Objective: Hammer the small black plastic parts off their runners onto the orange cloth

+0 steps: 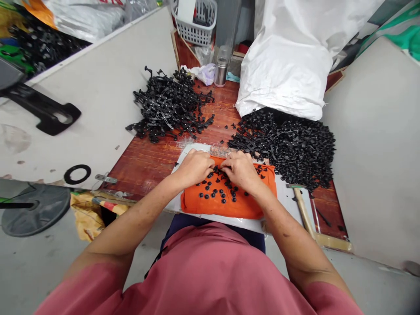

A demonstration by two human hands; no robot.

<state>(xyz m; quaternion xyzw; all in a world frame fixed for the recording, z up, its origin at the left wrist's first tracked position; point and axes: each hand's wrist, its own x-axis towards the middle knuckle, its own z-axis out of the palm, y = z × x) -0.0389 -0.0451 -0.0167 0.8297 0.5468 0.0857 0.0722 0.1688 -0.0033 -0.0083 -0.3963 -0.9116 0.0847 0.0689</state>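
Black pieces (223,201) lay on orange cloth (210,208); looked light, firm, likely best pinched at stems. Left hand (197,166), right hand (241,170) curled, fingertips drawn in among pieces; exact hold hidden.

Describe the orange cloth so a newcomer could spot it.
On the reddish table, find the pale board at the near edge. The cloth lies on it, beneath the left hand, right hand and loose black pieces; its bright orange sets it apart.
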